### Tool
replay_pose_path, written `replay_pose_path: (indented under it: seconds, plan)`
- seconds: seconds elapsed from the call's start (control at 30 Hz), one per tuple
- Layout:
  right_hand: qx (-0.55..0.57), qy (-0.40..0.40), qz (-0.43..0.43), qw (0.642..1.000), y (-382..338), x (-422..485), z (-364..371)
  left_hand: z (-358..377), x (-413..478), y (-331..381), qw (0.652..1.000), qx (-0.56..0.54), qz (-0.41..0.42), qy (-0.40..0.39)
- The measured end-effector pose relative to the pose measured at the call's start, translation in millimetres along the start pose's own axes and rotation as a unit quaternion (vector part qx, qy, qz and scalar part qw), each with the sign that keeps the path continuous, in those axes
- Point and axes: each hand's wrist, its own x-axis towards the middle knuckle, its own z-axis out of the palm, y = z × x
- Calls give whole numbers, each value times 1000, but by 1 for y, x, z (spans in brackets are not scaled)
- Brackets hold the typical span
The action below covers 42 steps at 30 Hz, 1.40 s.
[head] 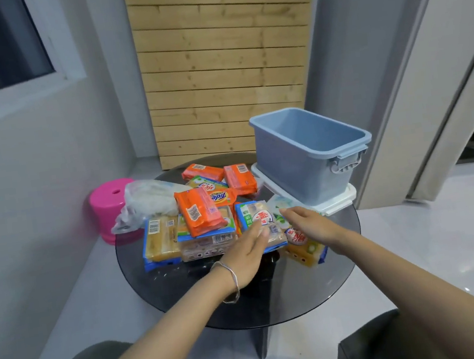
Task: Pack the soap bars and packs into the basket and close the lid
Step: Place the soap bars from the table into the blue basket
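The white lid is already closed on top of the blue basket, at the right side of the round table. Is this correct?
No. In the head view the white lid lies under the blue basket, whose top is open. The basket does stand at the right side of the round table.

The yellow and orange pack [219, 197] in the middle of the pile says "Tide", upside down. The blue pack [254, 212] at the front has red Chinese writing in a white circle, too small to read. The yellow soap [303, 249] beside it has the same kind of mark. The orange pack [200, 211] on top shows a barcode.
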Motion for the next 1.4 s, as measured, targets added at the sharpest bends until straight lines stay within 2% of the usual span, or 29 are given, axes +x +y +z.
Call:
replay_pose_path:
  seconds: [0.13,0.23,0.33,0.43,0.57,0.73,0.87,1.0,1.1,1.17,1.3,1.4]
  plan:
    - [60,-51,59,995,8,8,-7,5,15,6,991,-102,-61,56]
    - [124,-91,100,983,20,12,-5,7,25,8,992,-79,-91,33]
    - [120,-53,96,987,21,20,-2,13,26,9,985,-127,-112,-5]
    - [122,-21,108,986,19,27,-1,11,22,4,986,-118,-117,-5]
    - [213,-16,129,968,24,26,-16,8,17,0,968,-186,-166,5]
    - [329,6,63,942,34,19,-54,0,13,6,945,-268,-189,-9]
    - [286,-42,16,957,30,17,-69,-7,15,10,927,-323,-190,-3]
    - [217,-83,46,971,26,22,-42,-1,14,13,919,-325,-216,-55]
    - [177,-44,50,982,25,25,-18,7,14,18,905,-348,-231,-89]
    - [139,-24,28,990,24,20,-9,11,15,18,908,-345,-217,-93]
    - [207,13,-1,978,37,0,2,14,18,14,923,-313,-201,-99]
    - [241,53,15,969,53,-20,11,18,23,12,932,-286,-202,-92]
